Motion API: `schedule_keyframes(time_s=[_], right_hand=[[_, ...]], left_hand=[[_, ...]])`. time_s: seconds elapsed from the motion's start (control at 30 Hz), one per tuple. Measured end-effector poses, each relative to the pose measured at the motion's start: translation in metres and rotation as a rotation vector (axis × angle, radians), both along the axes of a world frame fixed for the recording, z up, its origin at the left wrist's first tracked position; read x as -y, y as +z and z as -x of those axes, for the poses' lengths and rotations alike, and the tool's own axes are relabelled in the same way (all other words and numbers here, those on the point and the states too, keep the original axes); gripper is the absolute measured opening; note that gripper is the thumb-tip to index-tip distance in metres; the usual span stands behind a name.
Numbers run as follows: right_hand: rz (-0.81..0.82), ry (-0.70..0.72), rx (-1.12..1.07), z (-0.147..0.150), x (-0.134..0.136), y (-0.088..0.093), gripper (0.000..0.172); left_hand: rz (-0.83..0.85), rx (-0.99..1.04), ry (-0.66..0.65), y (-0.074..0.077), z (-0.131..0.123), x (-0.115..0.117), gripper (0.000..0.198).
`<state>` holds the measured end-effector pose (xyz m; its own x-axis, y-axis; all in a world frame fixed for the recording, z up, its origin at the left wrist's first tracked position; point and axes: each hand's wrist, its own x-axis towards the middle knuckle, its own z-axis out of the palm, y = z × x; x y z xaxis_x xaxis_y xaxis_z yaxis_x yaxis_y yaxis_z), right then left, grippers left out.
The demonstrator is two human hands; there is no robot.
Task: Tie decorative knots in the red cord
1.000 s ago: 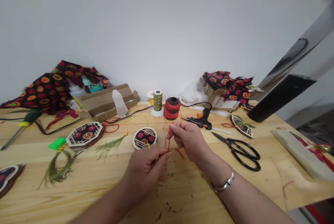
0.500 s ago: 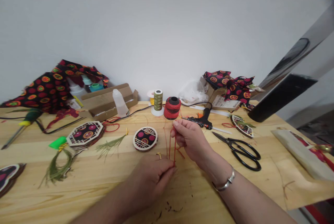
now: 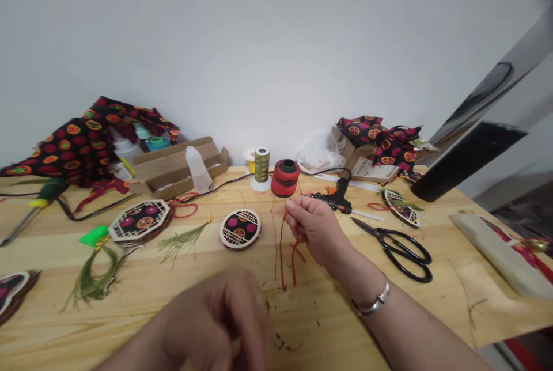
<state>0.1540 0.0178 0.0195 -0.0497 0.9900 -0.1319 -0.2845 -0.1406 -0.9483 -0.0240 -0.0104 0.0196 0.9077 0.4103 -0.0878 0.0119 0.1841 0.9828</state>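
Note:
My right hand pinches a bunch of thin red cord strands that hang down to the wooden table. My left hand is close to the camera, blurred, with fingers curled; whether anything is in it is hidden. A red thread spool stands just behind my right hand. A round lattice ornament with dark patterned fabric lies to the left of the cord.
Black scissors and a glue gun lie right of my hand. An olive thread spool, a cardboard box, an octagonal ornament, green fibres, patterned cloth and a screwdriver sit left and behind.
My left hand let go of the cord's lower end and pulled back toward the camera. The strands now hang loose from my right hand, which stayed almost still.

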Motion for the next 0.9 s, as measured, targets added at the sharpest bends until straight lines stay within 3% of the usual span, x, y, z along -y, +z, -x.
schedule_keyframes(time_s=[0.1, 0.13, 0.2, 0.33, 0.57, 0.73, 0.9], right_hand=[[-0.015, 0.01, 0.049, 0.002, 0.001, -0.001, 0.022], [-0.027, 0.013, 0.076, 0.003, 0.002, -0.001, 0.022], [-0.064, 0.018, 0.146, 0.004, 0.002, -0.004, 0.023], [-0.174, 0.056, 0.265, 0.006, 0.004, -0.009, 0.02], [-0.213, 0.107, 0.274, 0.01, 0.006, -0.012, 0.013], [-0.212, 0.101, 0.292, 0.01, 0.006, -0.013, 0.014], [-0.221, 0.115, 0.276, 0.009, 0.005, -0.016, 0.013]], left_hand=[[0.104, 0.173, 0.747, -0.005, -0.007, -0.005, 0.029], [0.066, 0.187, 0.916, -0.008, -0.011, -0.006, 0.02], [-0.035, 0.102, 1.087, -0.014, -0.018, -0.007, 0.017], [-0.04, 0.055, 1.004, -0.022, -0.024, -0.008, 0.032], [-0.107, -0.046, 0.873, -0.015, -0.023, -0.007, 0.029], [-0.057, -0.14, 0.938, -0.011, -0.023, -0.008, 0.026], [0.076, -0.06, 0.96, -0.015, -0.023, -0.01, 0.022]])
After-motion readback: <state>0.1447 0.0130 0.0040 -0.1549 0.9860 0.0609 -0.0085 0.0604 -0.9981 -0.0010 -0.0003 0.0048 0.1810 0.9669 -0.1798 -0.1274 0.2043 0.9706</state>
